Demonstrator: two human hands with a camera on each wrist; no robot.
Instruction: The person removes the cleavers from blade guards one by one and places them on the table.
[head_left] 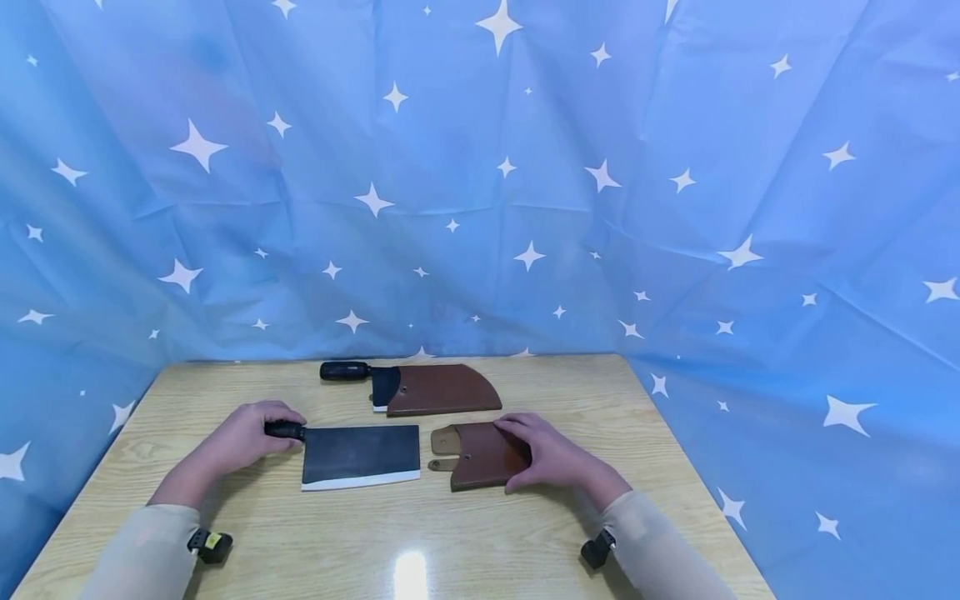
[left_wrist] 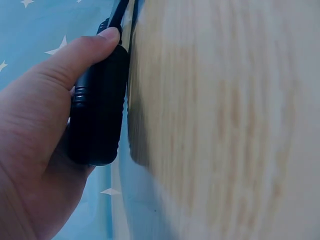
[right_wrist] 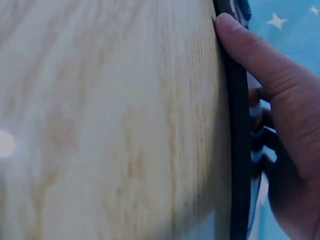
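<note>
A cleaver (head_left: 362, 454) with a dark blade and pale cutting edge lies on the table, its edge toward me. My left hand (head_left: 247, 433) holds its black handle (left_wrist: 100, 110), thumb along the near side in the left wrist view. To the right of the blade, a small gap apart, is a brown leather knife sheath (head_left: 480, 458) with its snap strap and tan inner flap facing the blade. My right hand (head_left: 551, 454) grips the sheath across its width, thumb on the near edge and fingers at the far edge. Its underside is hidden.
Behind them lies a second cleaver, its black handle (head_left: 343, 371) pointing left and its blade mostly inside another brown sheath (head_left: 442, 389). The wooden table (head_left: 315, 550) ends at a blue star-patterned curtain (head_left: 450, 167) at the back and sides.
</note>
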